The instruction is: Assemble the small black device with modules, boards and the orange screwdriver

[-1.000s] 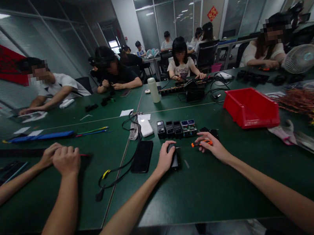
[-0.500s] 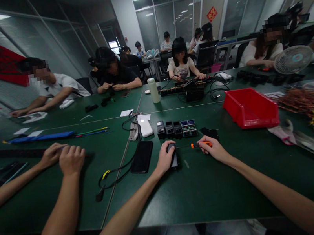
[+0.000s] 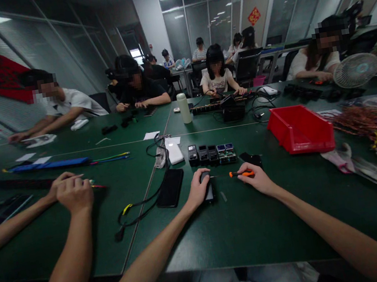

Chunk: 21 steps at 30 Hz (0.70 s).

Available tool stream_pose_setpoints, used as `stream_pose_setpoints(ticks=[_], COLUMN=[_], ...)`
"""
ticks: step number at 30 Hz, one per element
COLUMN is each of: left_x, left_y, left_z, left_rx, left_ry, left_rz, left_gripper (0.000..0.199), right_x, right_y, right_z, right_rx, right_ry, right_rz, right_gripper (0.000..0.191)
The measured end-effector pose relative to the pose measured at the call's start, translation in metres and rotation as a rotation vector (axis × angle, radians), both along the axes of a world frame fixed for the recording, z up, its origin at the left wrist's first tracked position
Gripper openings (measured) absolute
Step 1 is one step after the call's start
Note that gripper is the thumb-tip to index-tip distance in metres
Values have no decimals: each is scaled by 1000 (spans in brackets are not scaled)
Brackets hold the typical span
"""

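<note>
My left hand [image 3: 199, 189] is closed around a small dark box-shaped device [image 3: 209, 193] and holds it on the green table. In my right hand [image 3: 258, 178] is an orange-handled screwdriver [image 3: 246, 173], lying level. Its thin shaft points left at the device's right side; whether the tip touches is too fine to make out. Just beyond my hands stands a row of small black modules [image 3: 204, 154], with green circuit boards [image 3: 227, 154] showing at its right end. A flat black piece [image 3: 251, 159] lies behind my right hand.
A black phone [image 3: 170, 188] and a cable [image 3: 141, 207] lie left of my left hand. To the right are a red bin [image 3: 300, 130], gloves [image 3: 372, 174] and copper wires [image 3: 361, 125]. A co-worker's hands [image 3: 73, 190] work at far left. A bottle [image 3: 184, 108] stands farther back.
My hands and the screwdriver stay almost in place. The co-worker's nearer hand at left has shifted left along the dark strip, uncovering coloured wire ends.
</note>
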<state>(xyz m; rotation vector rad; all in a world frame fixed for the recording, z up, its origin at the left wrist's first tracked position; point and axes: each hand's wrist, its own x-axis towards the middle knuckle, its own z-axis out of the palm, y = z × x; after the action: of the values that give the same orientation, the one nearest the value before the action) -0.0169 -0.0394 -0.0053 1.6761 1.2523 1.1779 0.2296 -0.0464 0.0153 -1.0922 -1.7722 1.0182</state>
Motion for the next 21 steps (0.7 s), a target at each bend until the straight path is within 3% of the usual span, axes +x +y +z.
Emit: stream_pose_setpoints(ticks=[8, 12, 16, 21], left_x=[-9, -11, -10, -11], left_y=[2, 3, 4, 3], left_z=[1, 4, 9, 12], left_rx=[-120, -3, 66, -89], left_ry=[-17, 12, 9, -68], left_rz=[-98, -203, -204, -181], left_gripper=[37, 30, 25, 23], right_x=[2, 3, 5, 5], right_y=[4, 6, 8, 8], right_z=[-6, -8, -9, -10], right_rx=[-23, -65, -66, -56], right_ry=[55, 94, 105, 101], right_rz=[-64, -74, -73, -85], right_gripper=[23, 25, 26, 24])
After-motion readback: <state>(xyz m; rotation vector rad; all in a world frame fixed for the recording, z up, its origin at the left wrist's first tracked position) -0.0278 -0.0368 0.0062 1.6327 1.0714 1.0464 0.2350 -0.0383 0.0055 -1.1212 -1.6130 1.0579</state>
